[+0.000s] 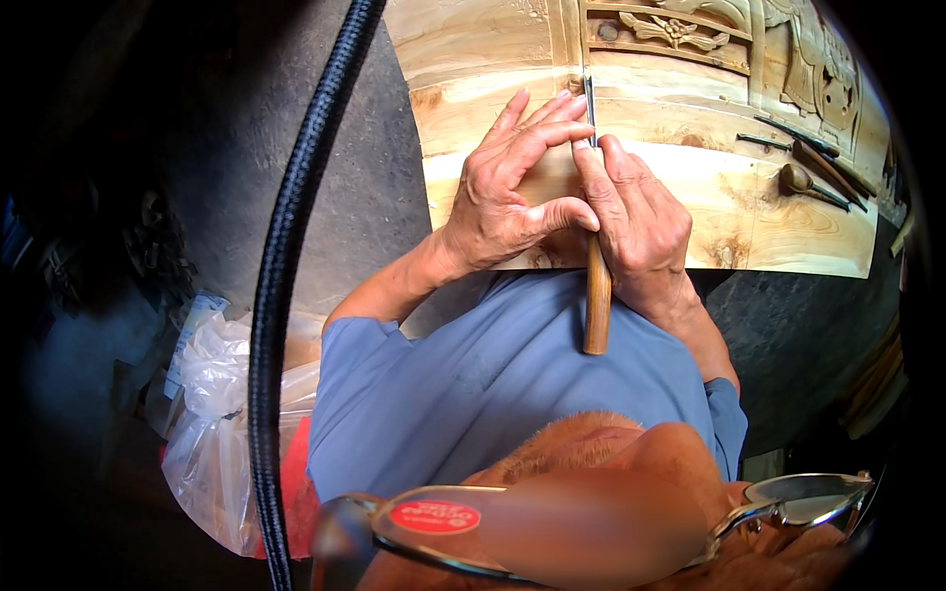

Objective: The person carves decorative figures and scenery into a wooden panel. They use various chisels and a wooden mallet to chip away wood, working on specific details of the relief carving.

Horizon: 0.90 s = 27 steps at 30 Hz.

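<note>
A wood-carving chisel (597,305) with a long brown wooden handle and a narrow metal blade points away from me over a pale wooden board (670,222). My right hand (645,217) is closed around the upper handle, with its index finger stretched along it toward the blade. My left hand (503,182) has its fingers outstretched and spread; its fingertips lie against the blade, and its thumb reaches to the handle. The blade's tip meets the board near a carved frame line. The handle's butt end hangs close to my blue shirt.
Carved floral relief (675,34) fills the board's far right part. Several carving tools (813,187) lie on its right side. A thick black braided cable (286,217) runs down the left of the view. A clear plastic bag (212,473) stands at lower left.
</note>
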Available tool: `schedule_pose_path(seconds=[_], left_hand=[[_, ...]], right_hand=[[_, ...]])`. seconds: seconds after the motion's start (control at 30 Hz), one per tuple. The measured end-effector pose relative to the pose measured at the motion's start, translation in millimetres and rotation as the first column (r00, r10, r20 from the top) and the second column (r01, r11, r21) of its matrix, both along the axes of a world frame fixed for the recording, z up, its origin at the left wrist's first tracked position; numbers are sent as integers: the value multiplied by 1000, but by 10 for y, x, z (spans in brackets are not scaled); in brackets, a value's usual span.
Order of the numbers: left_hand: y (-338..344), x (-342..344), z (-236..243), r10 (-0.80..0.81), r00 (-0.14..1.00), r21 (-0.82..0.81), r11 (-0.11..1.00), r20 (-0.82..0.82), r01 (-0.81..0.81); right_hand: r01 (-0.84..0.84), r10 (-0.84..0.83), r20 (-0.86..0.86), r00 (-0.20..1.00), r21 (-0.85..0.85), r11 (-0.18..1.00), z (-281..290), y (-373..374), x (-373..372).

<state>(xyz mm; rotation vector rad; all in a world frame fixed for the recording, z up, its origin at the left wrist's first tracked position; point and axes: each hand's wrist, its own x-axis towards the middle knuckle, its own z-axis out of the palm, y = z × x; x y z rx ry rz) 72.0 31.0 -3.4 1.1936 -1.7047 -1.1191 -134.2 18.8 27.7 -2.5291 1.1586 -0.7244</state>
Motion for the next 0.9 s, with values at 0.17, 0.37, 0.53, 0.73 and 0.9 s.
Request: schedule_pose_path(seconds=[0.17,0.37,0.53,0.73,0.9], left_hand=[[-5,0,21,-9,1000,13,1000,9,8],[-5,-27,32,0,1000,28,1000,19,-1],[-2,-24,11,1,1000,28,1000,23,-2],[-9,-15,17,-6,999,27,1000,35,5],[-11,-13,12,-14,999,22,1000,41,13]], right_hand=[[3,-3,-4,1000,12,1000,-2,2,5],[-7,7,-9,1000,4,1000,-3,-15,3],[2,-2,-5,1000,-10,1000,-28,-13,14],[8,-7,2,1000,-34,999,-76,-8,23],[8,-8,-4,1000,-42,999,-87,-3,17]])
